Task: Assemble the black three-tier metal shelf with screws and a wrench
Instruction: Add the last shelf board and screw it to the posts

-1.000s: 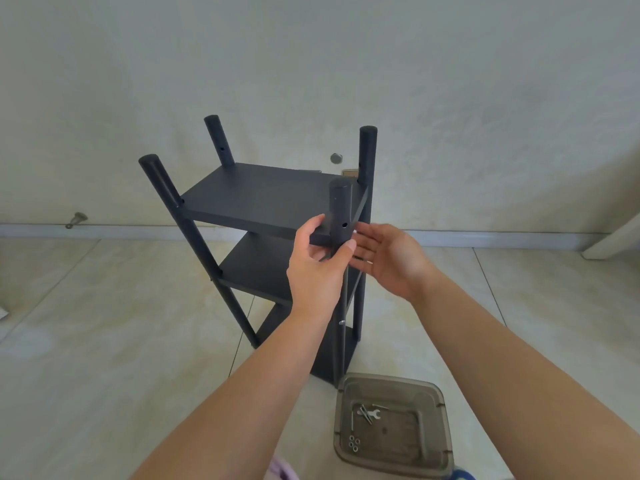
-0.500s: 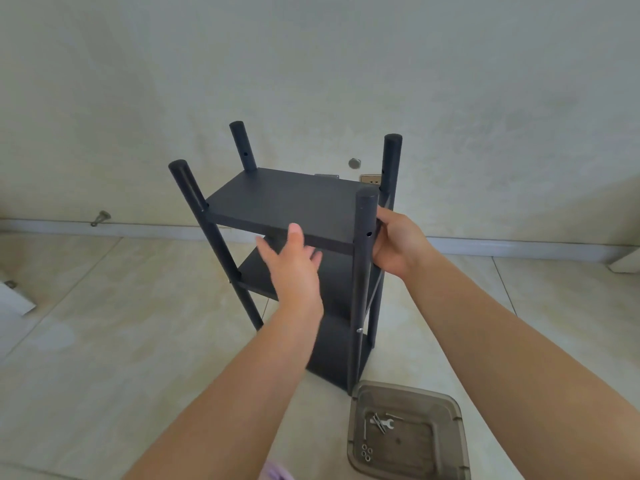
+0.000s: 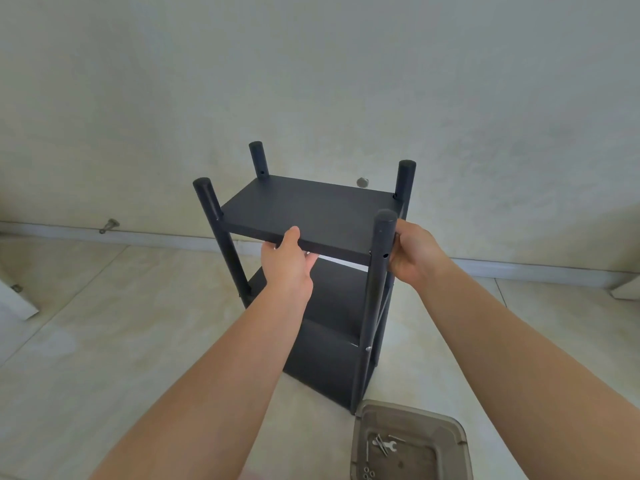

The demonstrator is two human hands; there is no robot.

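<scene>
The black three-tier shelf (image 3: 311,209) stands upright on the tiled floor, four round posts rising above its top board. My left hand (image 3: 285,261) grips the near edge of the top board, thumb on top and fingers underneath. My right hand (image 3: 414,252) clasps the right side of the shelf just behind the near right post (image 3: 379,271), which has small holes in its face. A silver screw head (image 3: 368,348) shows low on that post. A small wrench (image 3: 390,446) and several screws (image 3: 379,443) lie in the grey plastic tray (image 3: 457,434).
The tray sits on the floor just right of the shelf's near foot, with small nuts (image 3: 369,474) in its corner. A pale wall with a skirting board (image 3: 519,268) runs behind. A metal door stop (image 3: 109,225) sticks out at left; a white panel edge (image 3: 17,303) lies far left.
My left hand left the near right post and took hold of the top board's front edge. My right hand moved round to the shelf's right side. The view shifted, so the shelf sits further right.
</scene>
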